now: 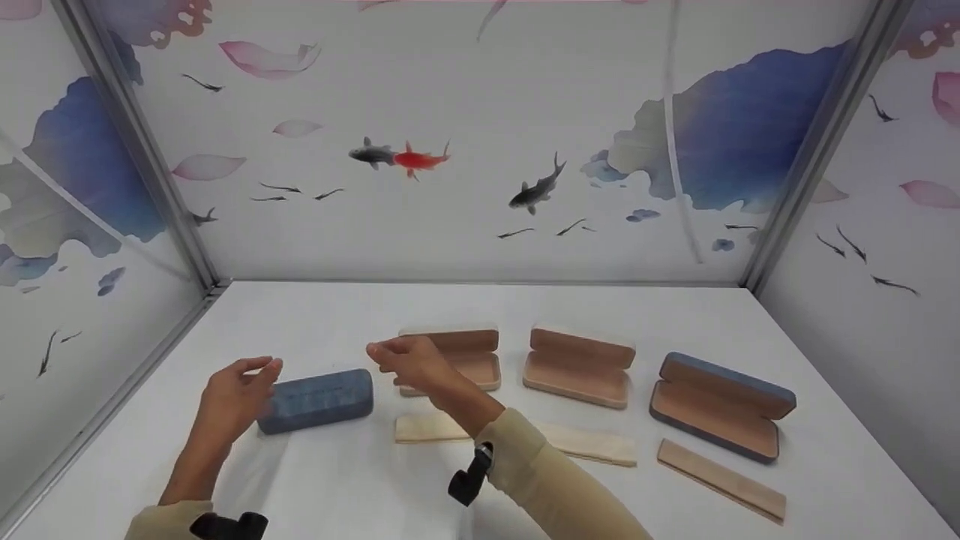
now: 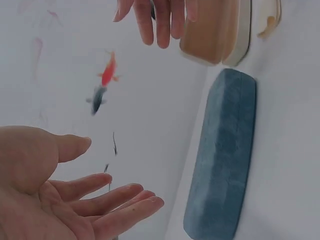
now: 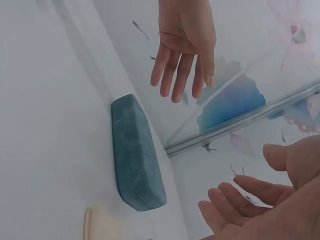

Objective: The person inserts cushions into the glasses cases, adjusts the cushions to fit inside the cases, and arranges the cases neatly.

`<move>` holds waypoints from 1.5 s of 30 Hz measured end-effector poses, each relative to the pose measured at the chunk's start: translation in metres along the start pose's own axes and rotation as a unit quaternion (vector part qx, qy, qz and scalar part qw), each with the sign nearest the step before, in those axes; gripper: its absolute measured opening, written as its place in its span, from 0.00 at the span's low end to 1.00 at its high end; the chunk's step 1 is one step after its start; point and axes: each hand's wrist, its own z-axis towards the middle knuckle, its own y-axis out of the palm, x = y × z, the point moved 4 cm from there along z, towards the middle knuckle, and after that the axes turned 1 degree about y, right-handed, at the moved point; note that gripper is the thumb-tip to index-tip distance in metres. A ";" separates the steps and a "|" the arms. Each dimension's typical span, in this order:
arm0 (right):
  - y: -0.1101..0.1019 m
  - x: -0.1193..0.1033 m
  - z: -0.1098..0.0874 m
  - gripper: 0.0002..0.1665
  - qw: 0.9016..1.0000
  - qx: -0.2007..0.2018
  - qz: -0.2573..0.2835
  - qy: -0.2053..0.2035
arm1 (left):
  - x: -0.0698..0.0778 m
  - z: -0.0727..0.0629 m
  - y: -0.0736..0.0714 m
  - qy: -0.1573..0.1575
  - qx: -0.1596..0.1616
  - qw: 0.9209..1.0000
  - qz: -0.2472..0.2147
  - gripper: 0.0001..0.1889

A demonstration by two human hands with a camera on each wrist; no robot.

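Observation:
A blue glasses case point(image 1: 321, 401), its lid closed, lies on the white table at the left. My left hand point(image 1: 238, 397) hovers by its left end, fingers relaxed and holding nothing. My right hand point(image 1: 411, 363) is raised past the case's right end, also holding nothing, and in the head view it overlaps an open cream glasses case point(image 1: 480, 369) with a tan lining. Both palms face inward across the blue case in the wrist views, as with the left hand's loose fingers point(image 2: 125, 200) and the right hand's point(image 3: 235, 200).
Further right stand another open cream case point(image 1: 577, 369) and an open blue case point(image 1: 720, 409). Folded cloths lie in front of them: a cream one point(image 1: 427, 429), a second cream one point(image 1: 592, 444) and a tan one point(image 1: 721, 480). Printed panels wall the table's back and sides.

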 end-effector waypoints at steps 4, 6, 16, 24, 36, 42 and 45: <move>-0.013 -0.005 -0.011 0.31 1.000 -0.015 -0.002 -0.008 | 0.020 -0.004 0.008 0.027 -0.006 0.999 -0.030 0.33; -0.020 -0.005 -0.017 0.30 1.000 -0.012 0.003 -0.008 | 0.029 -0.006 0.013 0.039 -0.007 0.998 -0.042 0.31; -0.060 -0.003 -0.042 0.24 0.999 0.004 0.014 -0.031 | 0.059 -0.004 0.042 0.053 -0.016 0.996 -0.065 0.24; -0.090 0.009 -0.058 0.22 0.998 0.042 0.011 -0.036 | 0.065 0.003 0.070 0.030 -0.024 0.996 -0.076 0.21; -0.108 0.044 -0.065 0.22 0.997 0.078 -0.004 -0.017 | 0.054 0.018 0.120 0.000 -0.071 0.995 -0.076 0.18; -0.111 0.060 -0.065 0.23 0.997 0.073 -0.020 0.003 | 0.041 0.024 0.133 -0.021 -0.089 0.994 -0.052 0.16; -0.112 0.067 -0.062 0.22 0.997 0.074 -0.023 0.013 | 0.036 0.027 0.138 -0.034 -0.096 0.994 -0.034 0.16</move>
